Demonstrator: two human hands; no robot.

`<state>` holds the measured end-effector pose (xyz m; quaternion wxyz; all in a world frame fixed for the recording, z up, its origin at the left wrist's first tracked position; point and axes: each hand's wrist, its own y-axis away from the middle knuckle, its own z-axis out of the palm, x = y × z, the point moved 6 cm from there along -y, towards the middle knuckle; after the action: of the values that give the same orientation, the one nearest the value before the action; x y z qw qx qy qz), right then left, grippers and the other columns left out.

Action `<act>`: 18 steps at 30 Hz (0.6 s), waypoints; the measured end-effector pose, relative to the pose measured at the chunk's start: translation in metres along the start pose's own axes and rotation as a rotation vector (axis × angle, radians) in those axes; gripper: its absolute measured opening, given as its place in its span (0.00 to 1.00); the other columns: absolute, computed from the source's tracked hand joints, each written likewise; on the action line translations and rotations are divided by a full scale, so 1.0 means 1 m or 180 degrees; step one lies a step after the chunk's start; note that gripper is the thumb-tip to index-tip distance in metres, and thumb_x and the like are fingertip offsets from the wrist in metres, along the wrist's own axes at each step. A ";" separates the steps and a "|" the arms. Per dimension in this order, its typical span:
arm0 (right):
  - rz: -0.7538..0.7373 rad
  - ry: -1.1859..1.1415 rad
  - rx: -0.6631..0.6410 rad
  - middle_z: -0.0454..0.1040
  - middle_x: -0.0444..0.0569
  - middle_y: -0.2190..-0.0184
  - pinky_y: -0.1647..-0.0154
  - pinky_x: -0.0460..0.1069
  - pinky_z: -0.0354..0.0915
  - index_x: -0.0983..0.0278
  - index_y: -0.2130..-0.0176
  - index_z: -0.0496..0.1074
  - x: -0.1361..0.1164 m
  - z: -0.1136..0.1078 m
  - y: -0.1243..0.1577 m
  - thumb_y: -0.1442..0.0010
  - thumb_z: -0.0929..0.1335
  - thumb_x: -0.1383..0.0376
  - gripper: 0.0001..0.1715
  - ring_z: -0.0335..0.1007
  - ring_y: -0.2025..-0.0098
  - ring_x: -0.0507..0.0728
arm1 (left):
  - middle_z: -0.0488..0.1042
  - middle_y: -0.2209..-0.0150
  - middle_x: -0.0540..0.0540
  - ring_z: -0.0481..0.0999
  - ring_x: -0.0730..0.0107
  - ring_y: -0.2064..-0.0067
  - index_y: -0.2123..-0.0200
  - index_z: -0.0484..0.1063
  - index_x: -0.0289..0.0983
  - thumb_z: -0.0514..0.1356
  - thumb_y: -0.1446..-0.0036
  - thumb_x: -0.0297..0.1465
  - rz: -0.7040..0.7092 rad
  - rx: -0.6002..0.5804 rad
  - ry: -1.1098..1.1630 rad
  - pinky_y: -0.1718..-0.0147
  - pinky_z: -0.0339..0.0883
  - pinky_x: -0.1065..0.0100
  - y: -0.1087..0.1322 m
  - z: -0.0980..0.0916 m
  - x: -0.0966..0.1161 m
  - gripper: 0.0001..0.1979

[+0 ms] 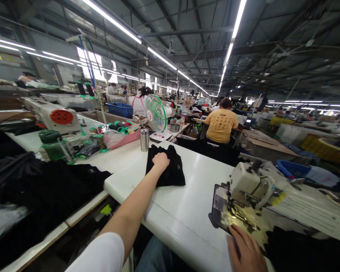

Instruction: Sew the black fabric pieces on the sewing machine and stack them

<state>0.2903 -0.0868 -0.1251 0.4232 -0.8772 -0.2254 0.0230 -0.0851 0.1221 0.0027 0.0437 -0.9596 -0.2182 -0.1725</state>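
Observation:
My left hand (161, 160) reaches forward across the white tabletop, its fingers closed on a black fabric piece (174, 173) with a small pale label. The cloth lies bunched at its far end and flat toward me. My right hand (248, 249) rests at the front edge of the sewing machine (248, 185), fingers stretched out beside the lit metal needle plate (238, 217). Nothing shows in that hand, though its lower part is cut off by the frame. More black cloth (303, 249) lies right of it, under the machine's arm.
A steel flask (144, 139) and a green fan (156, 113) stand behind the cloth. Black fabric (53, 192) is heaped at left, near a green jar (52, 145) and thread spools. Another sewing machine (52, 113) stands beyond. A person in yellow (221, 124) sits ahead.

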 end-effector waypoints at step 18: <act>-0.0175 0.0070 -0.0082 0.81 0.54 0.54 0.58 0.53 0.72 0.64 0.53 0.79 0.012 0.015 0.014 0.31 0.62 0.52 0.23 0.79 0.56 0.61 | 0.71 0.44 0.40 0.74 0.57 0.48 0.44 0.68 0.36 0.61 0.36 0.37 -0.0405 0.0295 0.0392 0.51 0.73 0.51 -0.006 -0.004 -0.029 0.20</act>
<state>0.3031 -0.0784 -0.1439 0.4147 -0.8763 -0.2451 -0.0012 -0.1130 0.1150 -0.0037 0.0903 -0.9283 -0.2834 -0.2233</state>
